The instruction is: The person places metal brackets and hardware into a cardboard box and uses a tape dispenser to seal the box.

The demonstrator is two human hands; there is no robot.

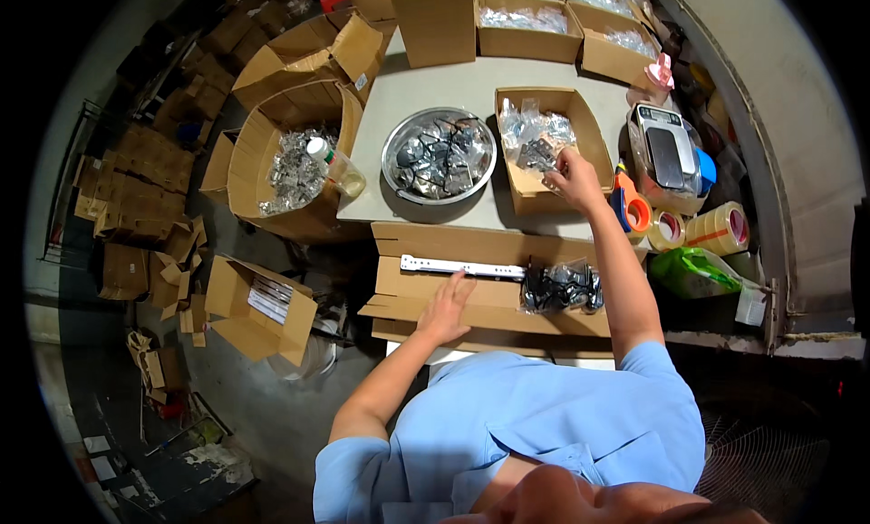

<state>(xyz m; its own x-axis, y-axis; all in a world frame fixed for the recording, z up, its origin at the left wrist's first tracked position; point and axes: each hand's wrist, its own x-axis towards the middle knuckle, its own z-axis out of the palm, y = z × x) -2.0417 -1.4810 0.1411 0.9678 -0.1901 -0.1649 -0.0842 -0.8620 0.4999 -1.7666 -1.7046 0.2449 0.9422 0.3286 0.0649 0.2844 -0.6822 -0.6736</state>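
Observation:
In front of me lies a long open cardboard box (497,311). A white perforated metal rail (462,268) and clear bags of black parts (562,287) are in it. My left hand (446,308) rests at the box with fingers spread, their tips at the rail. My right hand (580,182) reaches into a smaller cardboard box (594,136) on the table. Its fingers are pinched at a clear plastic bag of small metal parts (538,154). Other clear bags (535,121) lie in that box.
A steel bowl (439,198) of bagged parts stands on the table (385,116), left of the smaller box. At right are a scale (666,148), a tape dispenser (632,207) and tape rolls (720,228). A large carton of metal pieces (294,175) stands left, with a bottle (337,166).

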